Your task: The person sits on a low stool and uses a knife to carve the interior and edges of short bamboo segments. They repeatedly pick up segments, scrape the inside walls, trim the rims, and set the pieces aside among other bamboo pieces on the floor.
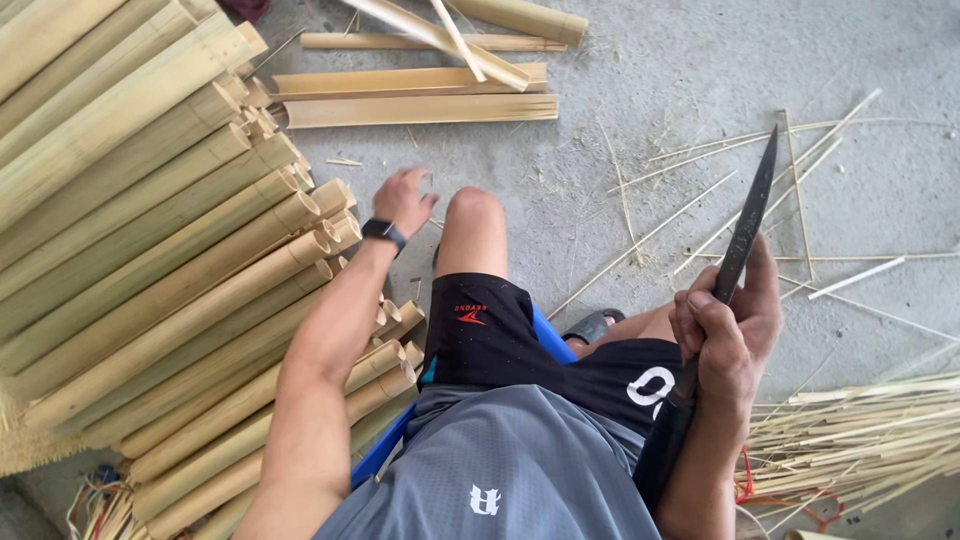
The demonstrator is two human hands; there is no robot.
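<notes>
Right hand (728, 335) clenched on knife (745, 228); left hand (403, 199) spread, empty, beside uncut bamboo stack (150, 250); finished strips (860, 440) bundled right of stack.

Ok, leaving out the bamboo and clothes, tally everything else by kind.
knife: 1, gripped in the right hand
watch: 1, on the left wrist
sandal: 1
blue stool: 1
Total: 4

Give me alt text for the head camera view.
A seated person grips a long dark knife in the right hand, blade pointing up, while the left hand reaches toward a pile of bamboo poles. Thin bamboo strips lie on the concrete floor.
</notes>
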